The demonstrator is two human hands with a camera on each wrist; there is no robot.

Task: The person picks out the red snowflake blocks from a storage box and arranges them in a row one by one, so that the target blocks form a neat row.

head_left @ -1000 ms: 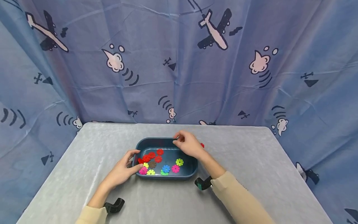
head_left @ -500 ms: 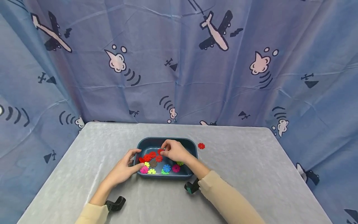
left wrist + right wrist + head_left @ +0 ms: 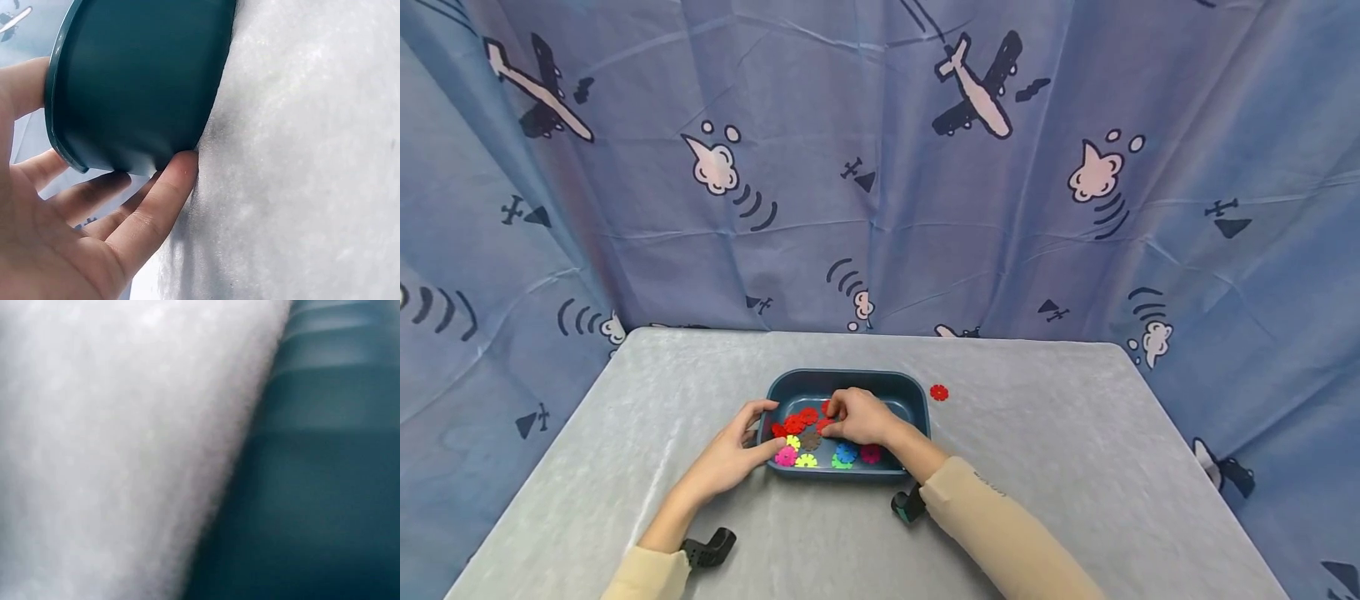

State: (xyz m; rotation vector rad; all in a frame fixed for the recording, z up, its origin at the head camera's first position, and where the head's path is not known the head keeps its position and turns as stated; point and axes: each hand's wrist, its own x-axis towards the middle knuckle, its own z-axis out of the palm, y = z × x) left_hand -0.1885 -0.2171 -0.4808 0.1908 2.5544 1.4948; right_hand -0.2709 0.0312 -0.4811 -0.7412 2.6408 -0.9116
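One red gear piece (image 3: 938,392) already lies on the worktop (image 3: 1060,450) just right of the blue tray (image 3: 850,383), while my left hand (image 3: 730,454) braces the tray's left end with straight fingers and my right hand (image 3: 857,417), inside, pinches another red piece (image 3: 825,424), several more remaining.

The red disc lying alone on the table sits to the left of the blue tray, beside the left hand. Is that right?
Not quite. The head view shows the lone red disc to the right of the blue tray, by its far right corner, away from the left hand.
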